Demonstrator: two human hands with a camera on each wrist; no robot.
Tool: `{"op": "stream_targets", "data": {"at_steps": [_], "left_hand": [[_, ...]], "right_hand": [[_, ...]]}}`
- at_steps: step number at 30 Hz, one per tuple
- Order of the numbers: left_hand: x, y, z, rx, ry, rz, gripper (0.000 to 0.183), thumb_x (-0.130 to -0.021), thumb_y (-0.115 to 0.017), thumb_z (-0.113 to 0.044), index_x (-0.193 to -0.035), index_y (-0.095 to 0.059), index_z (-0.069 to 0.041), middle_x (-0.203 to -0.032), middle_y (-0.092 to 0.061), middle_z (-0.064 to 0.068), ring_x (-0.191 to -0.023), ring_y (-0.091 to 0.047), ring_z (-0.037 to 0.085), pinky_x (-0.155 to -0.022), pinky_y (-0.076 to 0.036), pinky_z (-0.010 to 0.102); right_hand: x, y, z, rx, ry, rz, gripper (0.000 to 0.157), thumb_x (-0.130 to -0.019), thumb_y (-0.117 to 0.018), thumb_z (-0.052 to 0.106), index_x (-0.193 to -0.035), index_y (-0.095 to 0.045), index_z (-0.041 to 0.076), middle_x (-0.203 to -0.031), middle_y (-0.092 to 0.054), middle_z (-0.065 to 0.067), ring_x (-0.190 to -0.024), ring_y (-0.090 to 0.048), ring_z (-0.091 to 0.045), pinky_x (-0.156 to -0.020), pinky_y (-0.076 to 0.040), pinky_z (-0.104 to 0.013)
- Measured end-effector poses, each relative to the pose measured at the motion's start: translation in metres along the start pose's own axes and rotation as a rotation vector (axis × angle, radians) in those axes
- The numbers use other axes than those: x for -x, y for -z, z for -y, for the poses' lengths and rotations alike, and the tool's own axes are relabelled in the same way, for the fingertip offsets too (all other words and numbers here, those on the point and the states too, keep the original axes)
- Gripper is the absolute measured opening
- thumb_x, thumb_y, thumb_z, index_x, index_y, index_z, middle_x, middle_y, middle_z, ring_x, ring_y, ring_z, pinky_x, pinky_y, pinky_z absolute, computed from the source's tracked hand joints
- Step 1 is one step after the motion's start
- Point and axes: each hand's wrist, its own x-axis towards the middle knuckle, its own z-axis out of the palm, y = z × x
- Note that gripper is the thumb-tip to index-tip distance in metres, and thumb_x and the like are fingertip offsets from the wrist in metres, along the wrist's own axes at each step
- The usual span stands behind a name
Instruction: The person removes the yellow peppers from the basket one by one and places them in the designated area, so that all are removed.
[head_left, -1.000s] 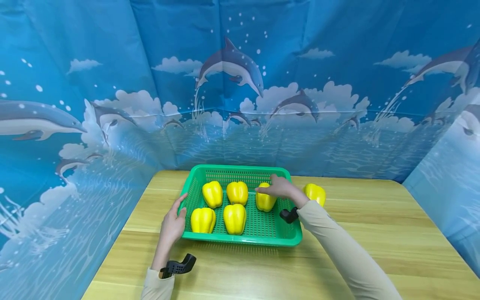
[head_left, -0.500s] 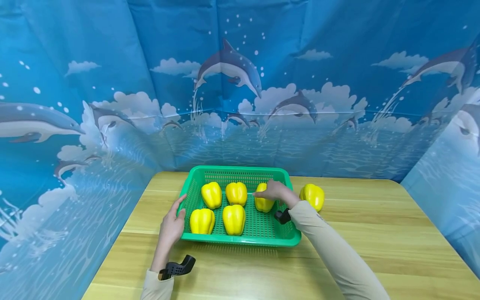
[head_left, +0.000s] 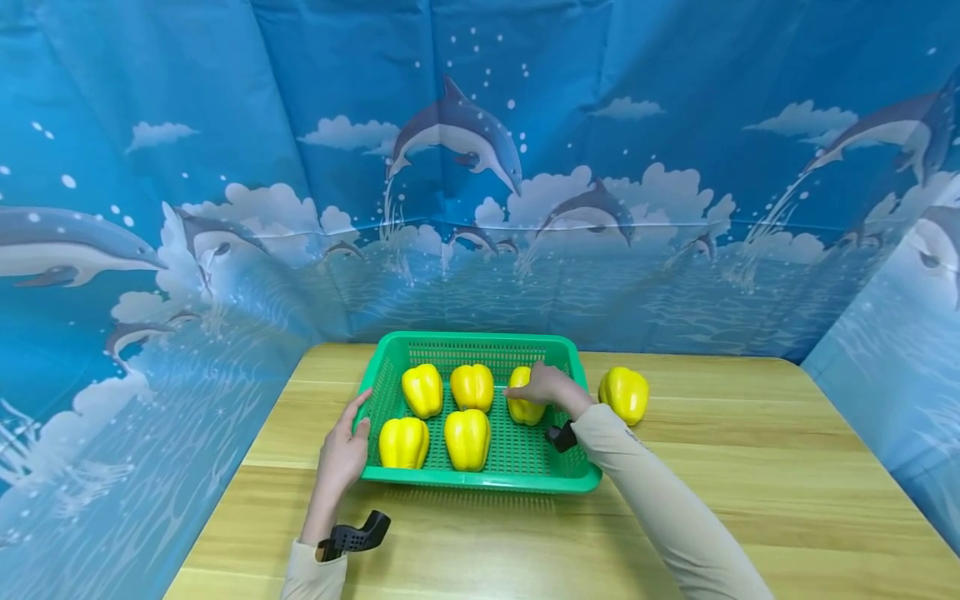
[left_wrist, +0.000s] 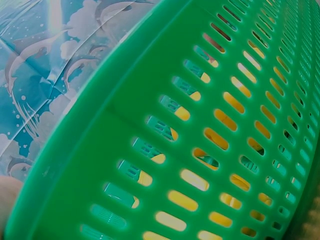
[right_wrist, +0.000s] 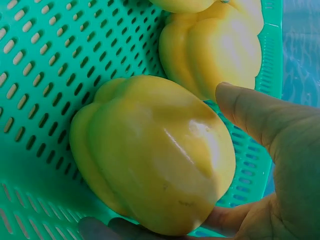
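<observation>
My left hand [head_left: 343,452] rests against the left side of a green plastic basket [head_left: 480,478], its fingers fairly straight along the rim. In the left wrist view, a fingertip [left_wrist: 8,196] shows at the edge beside the slotted basket wall. Inside the basket, my right hand [head_left: 553,387] has its fingers round a yellow bell pepper [head_left: 522,410] at the back right. The right wrist view shows this bell pepper [right_wrist: 155,155] with the curled fingers [right_wrist: 100,229] partly hidden beneath it. The thumb [right_wrist: 247,106] reaches along its other side, a small gap showing between.
Several other yellow bell peppers, such as the front middle one [head_left: 467,440] and the back left one [head_left: 422,390], sit in the basket. One more bell pepper [head_left: 624,395] stands on the wooden table [head_left: 757,467] right of the basket. A dolphin-print curtain [head_left: 480,275] hangs behind.
The right hand has come down slightly onto the bell pepper, and its forearm has shifted left, uncovering more of the bell pepper on the table. The left hand stays at the basket.
</observation>
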Motion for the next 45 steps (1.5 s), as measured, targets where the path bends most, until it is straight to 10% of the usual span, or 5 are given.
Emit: {"op": "stream_targets", "data": {"at_steps": [45], "left_hand": [[-0.001, 0.001, 0.002, -0.013, -0.005, -0.005, 0.046, -0.103, -0.038, -0.018, -0.148, -0.033, -0.027, -0.056, -0.039, 0.004, -0.04, -0.032, 0.015, -0.038, -0.03, 0.028]], "right_hand": [[0.0, -0.01, -0.005, -0.185, 0.064, -0.105, 0.1, -0.087, -0.063, 0.048, -0.146, -0.009, -0.011, -0.146, -0.017, -0.035, -0.132, -0.025, -0.046, -0.1, -0.032, -0.054]]}}
